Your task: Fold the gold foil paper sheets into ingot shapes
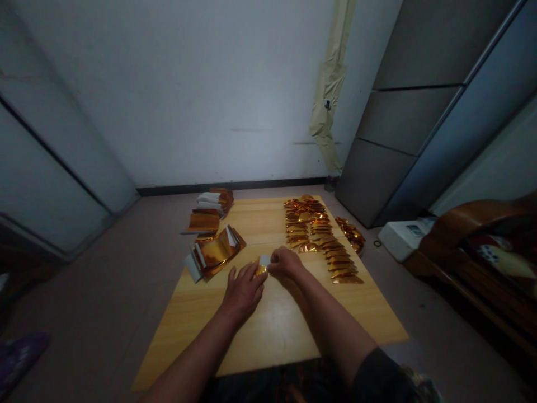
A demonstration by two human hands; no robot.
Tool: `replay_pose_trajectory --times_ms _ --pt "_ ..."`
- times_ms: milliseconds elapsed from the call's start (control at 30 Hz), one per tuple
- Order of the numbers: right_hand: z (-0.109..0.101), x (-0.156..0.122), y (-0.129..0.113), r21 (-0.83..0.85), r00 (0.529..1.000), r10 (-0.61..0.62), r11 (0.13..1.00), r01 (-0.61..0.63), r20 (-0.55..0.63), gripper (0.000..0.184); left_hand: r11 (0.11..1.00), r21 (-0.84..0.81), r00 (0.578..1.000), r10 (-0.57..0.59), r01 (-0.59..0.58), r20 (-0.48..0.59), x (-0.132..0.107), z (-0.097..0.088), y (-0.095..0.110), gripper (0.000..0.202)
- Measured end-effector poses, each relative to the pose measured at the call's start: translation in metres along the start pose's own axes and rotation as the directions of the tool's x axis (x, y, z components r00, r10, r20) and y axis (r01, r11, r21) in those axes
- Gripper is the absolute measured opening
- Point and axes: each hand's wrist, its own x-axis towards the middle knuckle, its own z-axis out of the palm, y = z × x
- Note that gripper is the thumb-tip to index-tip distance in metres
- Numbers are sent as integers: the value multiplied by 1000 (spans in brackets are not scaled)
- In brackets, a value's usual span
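Both my left hand point(242, 292) and my right hand point(286, 264) pinch a small piece of gold foil with a white paper side point(262, 267) between them, over a light wooden board point(272, 319). Left of my hands lies a loose stack of gold foil sheets point(215, 254). Further back are more stacks, some white-edged point(208, 202). To the right, folded gold foil pieces lie overlapping in long rows point(312, 226), their nearest end close to my right hand. A small heap of gold foil point(350, 234) sits at the board's far right edge.
The board rests low, with a tiled floor around it and a white wall behind. A grey cabinet point(398, 123) stands at the right, beside a white device point(403, 238) and a wooden seat point(474, 257). A pale cloth point(329, 84) hangs on the wall.
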Motion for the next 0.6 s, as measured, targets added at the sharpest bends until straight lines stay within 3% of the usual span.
replay_pose_trajectory --times_ms 133,267,400,600 --pt "5 -5 6 21 997 -50 998 51 -54 12 1000 -23 999 -20 20 -25 1 2 2 36" --pt "9 -10 12 62 986 -111 991 119 -127 21 997 -34 998 -68 68 -8 4 3 3 31" --pt "10 -26 15 -55 942 -287 958 282 -173 19 989 -99 993 -115 115 5 11 1 -1 26" --pt "14 -56 6 -186 935 -326 936 299 -139 17 965 -202 984 -175 166 -31 25 6 -10 18"
